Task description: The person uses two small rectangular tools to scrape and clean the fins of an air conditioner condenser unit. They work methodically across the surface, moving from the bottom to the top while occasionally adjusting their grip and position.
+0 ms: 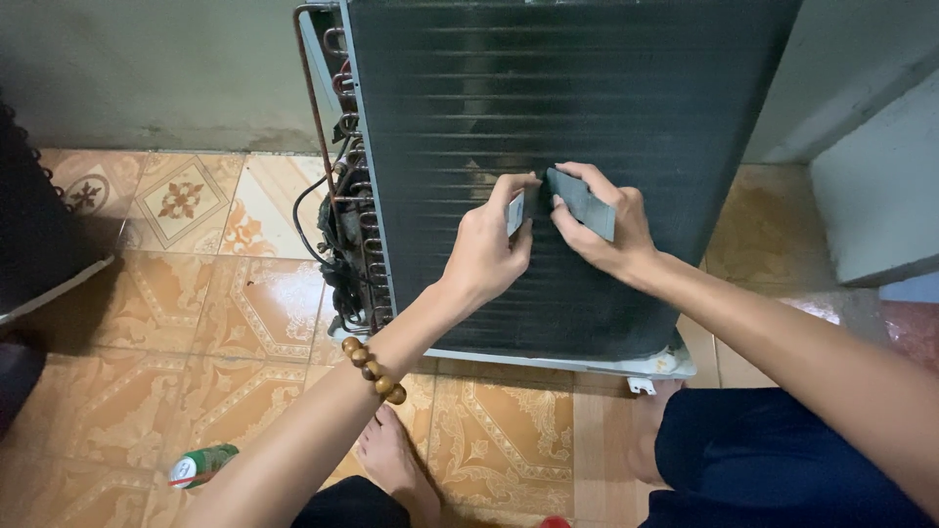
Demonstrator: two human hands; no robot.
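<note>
At frame centre, the left hand [486, 246] pinches a small grey pad [515, 213] and the right hand [599, 227] grips a larger grey card [584, 203] — both pressed against the dark finned coil [587, 108].
</note>
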